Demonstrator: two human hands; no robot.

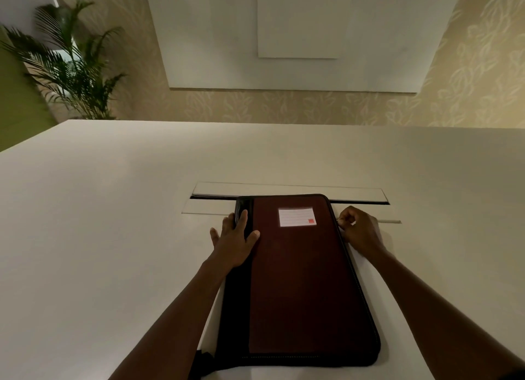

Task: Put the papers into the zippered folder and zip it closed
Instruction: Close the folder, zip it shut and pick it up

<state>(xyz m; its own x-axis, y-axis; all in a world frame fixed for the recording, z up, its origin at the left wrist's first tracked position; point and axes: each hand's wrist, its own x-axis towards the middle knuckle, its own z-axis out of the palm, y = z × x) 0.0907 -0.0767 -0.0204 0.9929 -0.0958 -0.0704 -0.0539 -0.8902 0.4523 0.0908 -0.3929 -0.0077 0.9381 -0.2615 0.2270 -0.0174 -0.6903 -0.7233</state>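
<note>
A dark red zippered folder point(301, 277) with a black spine and a white label point(297, 217) lies closed and flat on the white table point(99, 223), straight in front of me. My left hand point(234, 239) rests flat on its upper left part, fingers spread over the black spine. My right hand point(359, 227) sits at the folder's right edge near the top, fingers curled and pinching a small thing at the zip line; the puller itself is too small to make out. No papers show.
A long cable-slot lid point(287, 192) is set into the table just beyond the folder. A potted palm point(68, 64) stands at the far left behind the table. A patterned wall with a white panel rises behind.
</note>
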